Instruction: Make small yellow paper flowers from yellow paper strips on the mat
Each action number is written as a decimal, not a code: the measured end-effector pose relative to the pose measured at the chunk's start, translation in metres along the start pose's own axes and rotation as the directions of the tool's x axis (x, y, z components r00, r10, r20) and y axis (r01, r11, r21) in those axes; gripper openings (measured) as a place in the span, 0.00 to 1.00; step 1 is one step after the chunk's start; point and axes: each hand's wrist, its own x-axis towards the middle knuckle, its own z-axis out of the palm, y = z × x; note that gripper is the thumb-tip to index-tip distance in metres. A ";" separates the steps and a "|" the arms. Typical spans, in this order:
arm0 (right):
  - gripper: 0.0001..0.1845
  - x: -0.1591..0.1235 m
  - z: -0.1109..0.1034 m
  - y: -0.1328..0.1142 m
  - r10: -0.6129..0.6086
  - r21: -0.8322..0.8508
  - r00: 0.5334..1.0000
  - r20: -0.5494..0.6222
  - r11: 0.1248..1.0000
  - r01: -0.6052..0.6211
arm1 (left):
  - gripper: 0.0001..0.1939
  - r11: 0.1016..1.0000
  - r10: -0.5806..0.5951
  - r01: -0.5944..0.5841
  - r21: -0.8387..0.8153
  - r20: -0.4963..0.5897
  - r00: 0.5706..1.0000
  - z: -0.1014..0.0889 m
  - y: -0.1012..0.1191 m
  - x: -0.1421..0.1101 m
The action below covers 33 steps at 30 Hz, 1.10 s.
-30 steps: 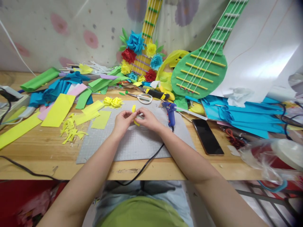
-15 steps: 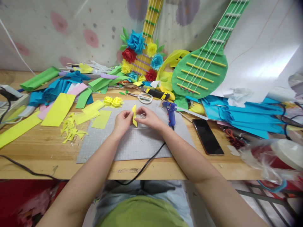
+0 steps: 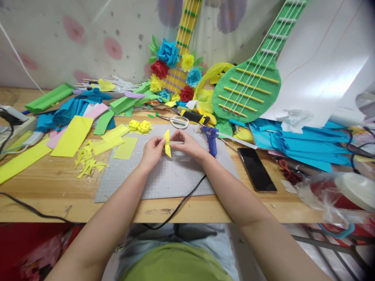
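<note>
Over the grey cutting mat [image 3: 175, 179], my left hand [image 3: 154, 150] is closed, its thumb and fingertips pinching a yellow crepe-paper piece [image 3: 167, 144] held on edge. From the other side comes my right hand [image 3: 187, 143], fingers curled round a thin pale stick [image 3: 177, 142] that points at the paper. Whether the stick touches the paper, I cannot tell. Two yellow paper flowers [image 3: 140, 126] lie behind my left hand. Close by on the mat is a yellow paper rectangle [image 3: 125, 148].
A blue glue gun [image 3: 210, 140] lies right of my hands, near a black phone [image 3: 257, 169]. Scissors [image 3: 177, 121] and a yellow-black cutter [image 3: 195, 116] lie behind. Yellow scraps [image 3: 89, 160] are on the left. A green paper-covered instrument [image 3: 247, 91] leans at the back.
The yellow paper has turned slightly between my hands. My right fingers have shifted a little, and the pale stick now lies more level.
</note>
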 end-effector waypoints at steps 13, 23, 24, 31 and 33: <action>0.15 -0.002 -0.007 0.000 -0.007 0.038 0.997 0.079 0.999 0.004 | 0.10 0.999 0.041 -0.041 -0.002 0.007 0.999 -0.001 -0.002 0.000; 0.16 -0.002 -0.009 0.002 -0.019 0.023 0.994 0.106 1.000 0.017 | 0.15 0.994 -0.027 0.031 -0.104 0.035 0.999 0.000 0.004 -0.004; 0.16 -0.002 -0.009 0.002 -0.016 0.023 0.994 0.104 1.000 0.013 | 0.16 0.994 -0.027 0.031 -0.105 0.040 0.999 0.001 0.005 -0.004; 0.17 -0.001 -0.008 0.001 0.003 0.013 0.996 0.091 1.000 -0.004 | 0.17 0.995 -0.053 0.052 -0.084 -0.017 0.998 0.002 0.004 -0.004; 0.16 -0.001 -0.009 0.001 0.001 0.002 0.996 0.088 1.000 -0.001 | 0.16 0.994 -0.058 0.055 -0.092 -0.030 0.998 0.001 0.003 -0.003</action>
